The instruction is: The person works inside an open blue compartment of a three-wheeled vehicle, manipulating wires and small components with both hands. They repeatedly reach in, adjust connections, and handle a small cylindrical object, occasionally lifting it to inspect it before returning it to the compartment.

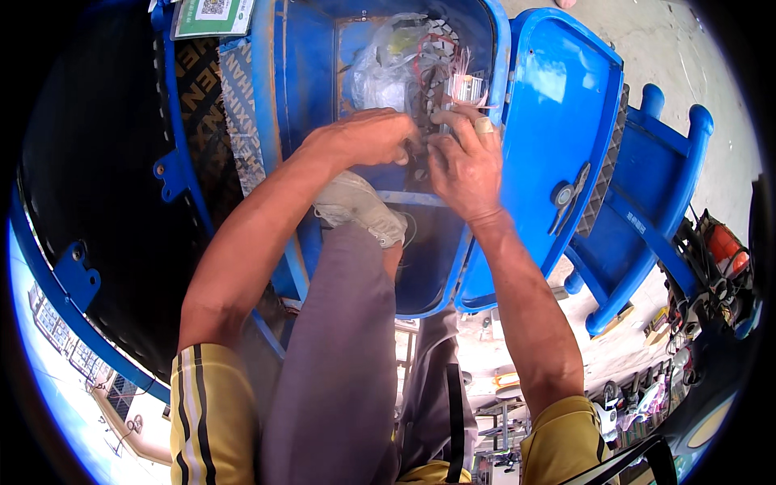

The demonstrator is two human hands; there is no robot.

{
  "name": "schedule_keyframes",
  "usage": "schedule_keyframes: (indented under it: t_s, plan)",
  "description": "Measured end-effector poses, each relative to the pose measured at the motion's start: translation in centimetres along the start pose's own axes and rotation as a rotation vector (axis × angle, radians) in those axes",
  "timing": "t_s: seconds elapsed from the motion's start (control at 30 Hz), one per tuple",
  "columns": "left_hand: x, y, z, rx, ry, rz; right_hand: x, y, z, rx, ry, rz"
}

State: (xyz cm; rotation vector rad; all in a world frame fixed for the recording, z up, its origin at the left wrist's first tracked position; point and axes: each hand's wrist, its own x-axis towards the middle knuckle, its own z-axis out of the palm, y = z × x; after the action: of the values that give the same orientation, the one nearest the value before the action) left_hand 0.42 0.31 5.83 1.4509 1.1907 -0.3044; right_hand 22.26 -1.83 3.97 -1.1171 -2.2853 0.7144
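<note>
Both bare hands were working inside the open blue box (502,61), close together near its middle. Left hand (365,136): fingers curled inward, grip narrow; could not tell what, if anything, was pinched. Right hand (471,166): fingers bent, a pale band (483,125) around one; its hold was likewise unclear. The thin wires (463,63) and a pale ribbed block (471,87) lay in the box just beyond the right hand. A clear plastic bag (378,83) sat beyond the left hand. Pliers (575,198) rested on the blue lid (550,121), to the right.
</note>
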Motion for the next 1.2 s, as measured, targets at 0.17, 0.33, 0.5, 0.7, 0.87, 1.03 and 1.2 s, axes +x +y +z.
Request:
schedule_keyframes:
  t_s: [0.17, 0.33, 0.5, 0.7, 0.87, 1.03, 1.2]
  plan:
    - [-0.3, 0.3, 0.1, 0.037, -0.091, -0.04, 0.1, -0.3, 0.8, -0.288, -0.22, -0.036]
    - [0.1, 1.0, -0.5, 0.152, -0.188, -0.057, 2.1, -0.9, 0.3, -0.441, -0.53, -0.041]
    - [0.7, 0.0, 0.0, 0.18, -0.155, -0.019, 3.7, -1.2, 0.3, -0.487, -0.735, -0.006]
    - [1.4, 0.7, 0.3, 0.262, -0.123, -0.024, 3.2, -0.3, 0.8, -0.442, -0.688, -0.023]
    - [0.9, 0.9, 0.4, 0.339, -0.048, 0.059, 3.8, -1.0, 0.0, -0.368, -0.746, 0.021]
    - [0.6, 0.6, 0.5, 0.262, 0.002, 0.059, 3.7, -0.9, 0.7, -0.445, -0.713, 0.024]
    - [0.7, 1.0, 0.3, 0.135, -0.12, -0.007, 3.2, -0.9, 1.0, -0.508, -0.658, -0.004]
